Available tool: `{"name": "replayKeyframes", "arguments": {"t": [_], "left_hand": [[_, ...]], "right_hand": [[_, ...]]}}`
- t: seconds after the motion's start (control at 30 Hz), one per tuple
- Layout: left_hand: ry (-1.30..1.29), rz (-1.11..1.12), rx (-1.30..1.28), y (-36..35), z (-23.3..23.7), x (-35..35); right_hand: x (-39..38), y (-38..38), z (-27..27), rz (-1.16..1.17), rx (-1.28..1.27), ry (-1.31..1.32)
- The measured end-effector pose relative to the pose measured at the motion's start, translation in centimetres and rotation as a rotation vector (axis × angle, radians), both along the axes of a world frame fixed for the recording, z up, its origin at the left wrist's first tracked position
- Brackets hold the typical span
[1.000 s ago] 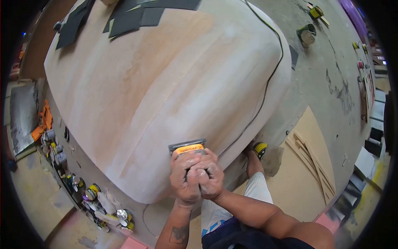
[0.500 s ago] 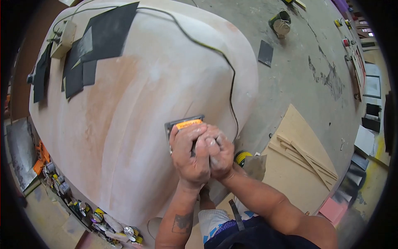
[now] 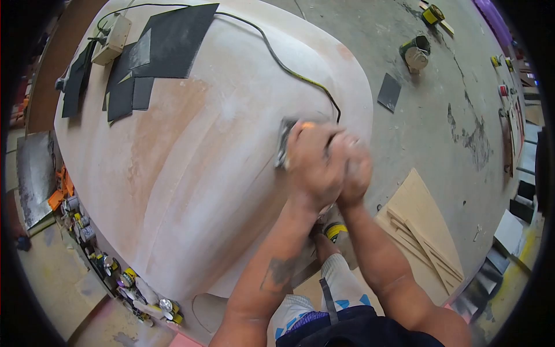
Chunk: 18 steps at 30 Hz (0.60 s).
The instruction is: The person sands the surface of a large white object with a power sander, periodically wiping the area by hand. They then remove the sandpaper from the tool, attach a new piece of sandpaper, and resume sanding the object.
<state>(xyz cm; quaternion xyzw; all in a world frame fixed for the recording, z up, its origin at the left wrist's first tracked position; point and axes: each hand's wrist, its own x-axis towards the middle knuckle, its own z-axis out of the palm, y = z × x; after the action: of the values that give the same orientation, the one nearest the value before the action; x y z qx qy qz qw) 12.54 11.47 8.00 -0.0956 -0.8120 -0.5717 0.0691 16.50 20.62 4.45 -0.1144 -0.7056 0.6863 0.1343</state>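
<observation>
My left hand (image 3: 311, 165) and my right hand (image 3: 357, 165) are pressed together around an electric sander (image 3: 283, 141). They hide most of its body; a bit of orange casing and the dark flat pad stick out at the left. The pad rests on a large curved panel (image 3: 191, 191), whitish with brown patches. A dark cord (image 3: 267, 49) runs over the panel to the hands. Motion blurs both hands and the tool.
Dark sandpaper sheets (image 3: 176, 40) and a power strip (image 3: 112, 40) lie on the panel. On the floor stand an open can (image 3: 415, 55) and, to the right, a thin board (image 3: 417, 208) with wood strips. Several cans and tools line the lower left.
Both hands have moved the sander up and to the right along the panel, and its pad has turned. The view has shifted slightly.
</observation>
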Motion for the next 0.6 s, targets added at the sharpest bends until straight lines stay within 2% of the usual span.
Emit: {"name": "replayKeyframes", "arguments": {"t": [0.07,0.13,0.2,0.3,0.4,0.47,0.53,0.6], "left_hand": [[-0.006,0.047,-0.016,-3.6,-0.4,3.8],[0.012,0.125,-0.112,-7.0,-0.4,8.3],[-0.062,0.232,-0.063,-8.4,0.3,11.6],[-0.071,0.277,-0.038,-8.9,-0.1,12.3],[-0.022,0.201,-0.017,-7.8,-0.4,9.4],[-0.021,0.145,0.024,-6.1,0.2,6.5],[-0.005,0.077,0.046,-4.2,0.3,3.1],[0.036,0.055,-0.009,-3.5,0.0,1.7]], "right_hand": [[2.7,-2.8,0.6,0.106,-0.214,-0.110],[5.8,-5.6,0.6,0.207,-0.002,-0.055],[7.5,-7.0,0.6,0.370,0.050,0.066],[7.9,-7.6,0.8,0.412,0.021,0.097],[6.4,-6.1,0.5,0.300,0.074,0.097],[4.5,-5.4,0.1,0.106,-0.104,0.021],[2.0,-3.8,0.1,-0.001,-0.035,0.001],[0.9,-3.2,1.3,-0.032,-0.242,-0.032]]}}
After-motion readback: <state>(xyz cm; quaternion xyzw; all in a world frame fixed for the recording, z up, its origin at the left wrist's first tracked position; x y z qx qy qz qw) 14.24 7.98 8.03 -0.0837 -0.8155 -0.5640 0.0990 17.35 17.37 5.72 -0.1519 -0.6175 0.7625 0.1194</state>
